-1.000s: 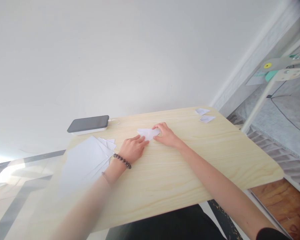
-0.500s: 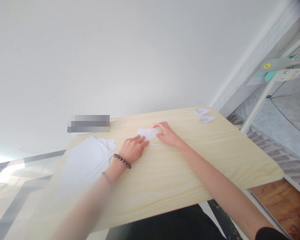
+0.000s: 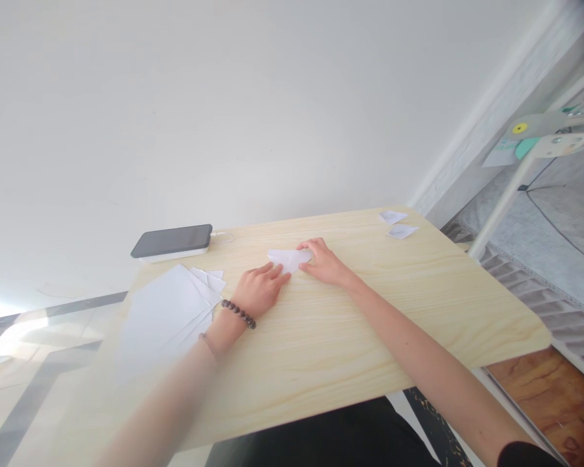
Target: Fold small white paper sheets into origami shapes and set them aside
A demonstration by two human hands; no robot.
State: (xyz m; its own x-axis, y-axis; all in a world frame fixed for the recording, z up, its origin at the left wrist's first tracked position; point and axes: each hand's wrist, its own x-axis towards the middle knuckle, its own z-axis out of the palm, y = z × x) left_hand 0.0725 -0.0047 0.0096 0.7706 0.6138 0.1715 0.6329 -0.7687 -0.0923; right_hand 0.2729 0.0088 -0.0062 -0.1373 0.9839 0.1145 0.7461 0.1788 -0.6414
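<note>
A small folded white paper with a pointed outline lies on the wooden table. My left hand, with dark beads at the wrist, lies palm down; its fingers stretch onto the paper's lower left part, the thumb apart by the lower edge. At the right end, my right hand grips the paper, index finger at the top edge and thumb low on its face. Fingers cover parts of the paper.
White paper sheets lie fanned on the left. Behind them a phone rests on a white object, with a cable attached. Two folded paper pieces lie at the far right. A wall stands behind the table.
My right thumb and fingers have shifted slightly left, further onto the paper. My left hand stays almost still. The phone, blurred out before, shows plainly now.
</note>
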